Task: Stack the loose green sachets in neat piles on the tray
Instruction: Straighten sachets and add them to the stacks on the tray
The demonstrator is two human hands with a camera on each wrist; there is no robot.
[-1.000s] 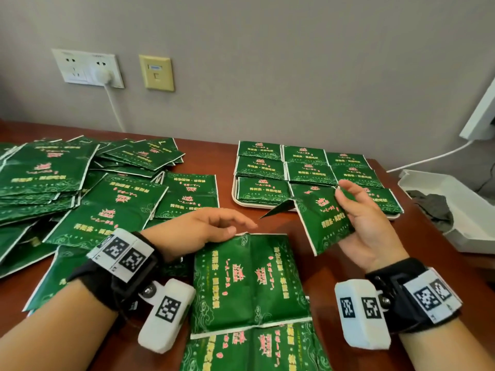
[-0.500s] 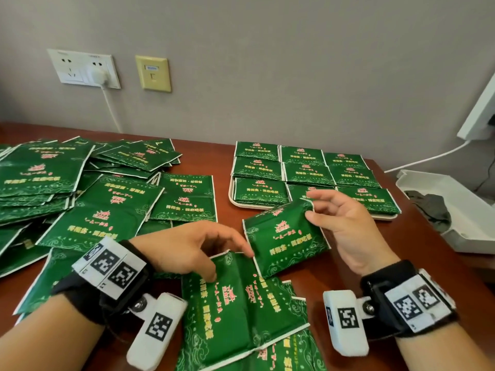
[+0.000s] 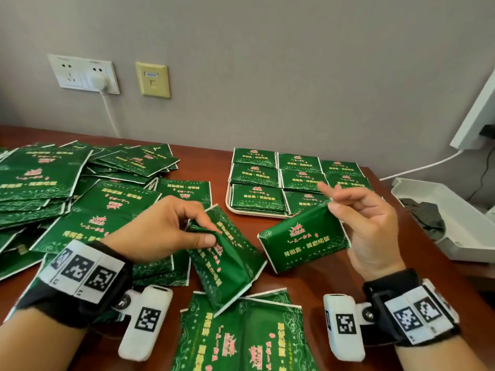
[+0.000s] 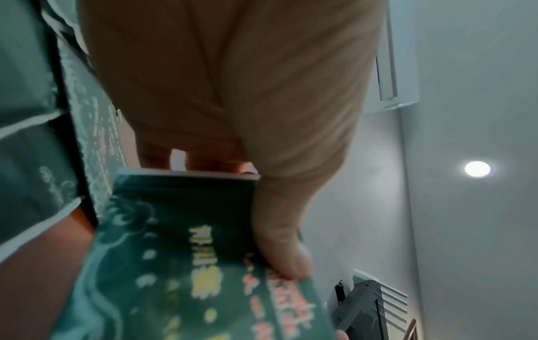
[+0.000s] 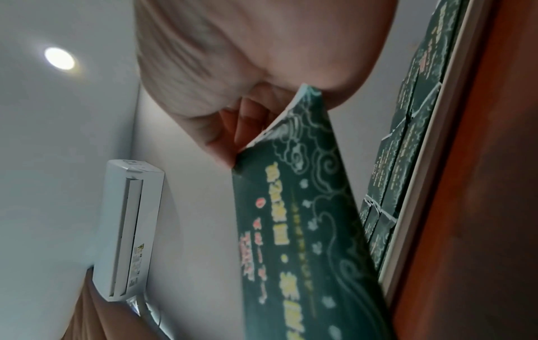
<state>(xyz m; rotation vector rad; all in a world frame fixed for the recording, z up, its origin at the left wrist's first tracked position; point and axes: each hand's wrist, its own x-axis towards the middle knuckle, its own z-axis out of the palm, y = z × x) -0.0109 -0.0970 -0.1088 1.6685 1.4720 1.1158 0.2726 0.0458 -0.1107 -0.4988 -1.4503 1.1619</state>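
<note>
Now both hands, left hand (image 3: 163,231) and right hand (image 3: 372,223), each pinch a sachet (image 3: 305,241).

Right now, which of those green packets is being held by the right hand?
The folded green sachet nearest the tray: the right hand pinches its top corner, lifted clear of the table. The left hand grips another.

A grey wall (image 3: 267,76) stands behind a brown table (image 3: 308,279). A white socket (image 3: 83,73) at ten o'clock. A round light (image 5: 59,58) glows.
</note>
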